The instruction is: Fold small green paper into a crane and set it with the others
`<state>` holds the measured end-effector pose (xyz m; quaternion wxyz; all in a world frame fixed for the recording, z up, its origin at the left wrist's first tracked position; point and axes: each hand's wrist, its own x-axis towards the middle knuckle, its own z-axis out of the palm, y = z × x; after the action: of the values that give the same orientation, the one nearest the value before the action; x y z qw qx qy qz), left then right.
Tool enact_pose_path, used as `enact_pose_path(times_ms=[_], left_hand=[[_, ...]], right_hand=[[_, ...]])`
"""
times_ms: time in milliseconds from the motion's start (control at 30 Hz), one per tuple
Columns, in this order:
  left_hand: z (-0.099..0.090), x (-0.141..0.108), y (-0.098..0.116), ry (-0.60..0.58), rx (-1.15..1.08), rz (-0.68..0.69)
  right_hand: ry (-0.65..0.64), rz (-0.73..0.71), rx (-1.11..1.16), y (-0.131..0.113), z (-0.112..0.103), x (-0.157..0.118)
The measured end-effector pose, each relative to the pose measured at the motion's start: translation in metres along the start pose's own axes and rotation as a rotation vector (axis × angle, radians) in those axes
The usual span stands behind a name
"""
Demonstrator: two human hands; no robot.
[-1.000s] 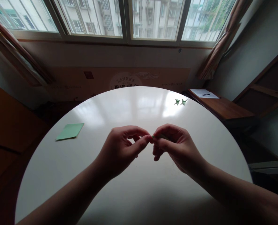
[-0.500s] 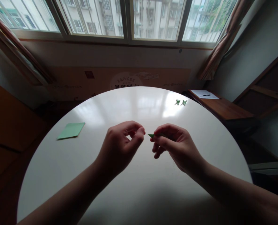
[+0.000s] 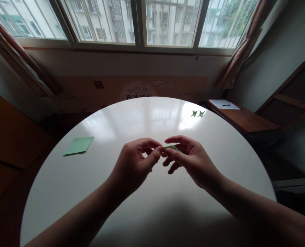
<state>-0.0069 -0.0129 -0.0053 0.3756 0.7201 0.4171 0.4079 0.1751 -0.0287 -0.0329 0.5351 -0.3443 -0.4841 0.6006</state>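
A small folded piece of green paper (image 3: 173, 148) is held between my two hands above the white table (image 3: 147, 206). My left hand (image 3: 139, 156) pinches its left tip between thumb and index finger. My right hand (image 3: 187, 154) supports it from the right, thumb against the near side; its index finger is lifted off and the other fingers are partly behind the paper. Two small folded green paper birds, a left one (image 3: 194, 113) and a right one (image 3: 201, 114), stand on the far right of the table.
A stack of light green square paper (image 3: 78, 145) lies on the table's left. Beyond the right edge is a wooden side table (image 3: 257, 121) with a white sheet (image 3: 216, 103) and a pen (image 3: 226, 105). Windows and a printed panel (image 3: 75, 87) are beyond the table.
My left hand has moved right and now pinches the paper's tip. My right index finger has lifted, showing more of the paper's lighter face.
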Motion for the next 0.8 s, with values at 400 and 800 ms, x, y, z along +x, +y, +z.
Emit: enact_pose_path(times_ms=[400,800], left_hand=[[-0.001,0.0044,0.0017,0.046,-0.097,-0.144],[-0.0018,0.0028,0.0003,-0.018,-0.118,-0.137]], right_hand=[[0.033,0.077,0.016,-0.0012,-0.0009,0.0017],[0.027,0.051,0.026,0.0006,0.0006,0.0027]])
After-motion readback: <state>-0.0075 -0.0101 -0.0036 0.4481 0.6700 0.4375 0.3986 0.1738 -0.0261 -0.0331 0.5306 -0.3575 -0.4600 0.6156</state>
